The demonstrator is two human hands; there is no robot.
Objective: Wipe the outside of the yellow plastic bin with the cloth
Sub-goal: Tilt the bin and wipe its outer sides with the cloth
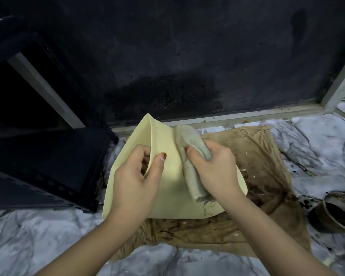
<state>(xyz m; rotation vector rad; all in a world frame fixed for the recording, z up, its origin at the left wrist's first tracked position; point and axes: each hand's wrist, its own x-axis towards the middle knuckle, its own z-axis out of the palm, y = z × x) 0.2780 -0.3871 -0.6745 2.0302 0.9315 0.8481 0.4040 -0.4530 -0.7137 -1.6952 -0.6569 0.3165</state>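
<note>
Currently left hand (134, 174) grip pinches the yellow bin's (167, 176) edge at frame centre; right hand (213, 166) grip clutches the cloth (189, 156), pressed against the bin's outer wall.

View: one wide-angle head camera, worn by the person; no second view shares the scene.
Direction: forward and steeply down, along both bare forearms to the left hand (136, 174) and right hand (213, 168).
Nearness: close; the pale yellow plastic bin (167, 188) fills the middle of the frame.
Lower edge: forearms enter from the bottom.
Upper part: dark stained wall panel (177, 56), lines bowed by the lens.
Ground: white marbled floor (38, 236) all around.
</note>
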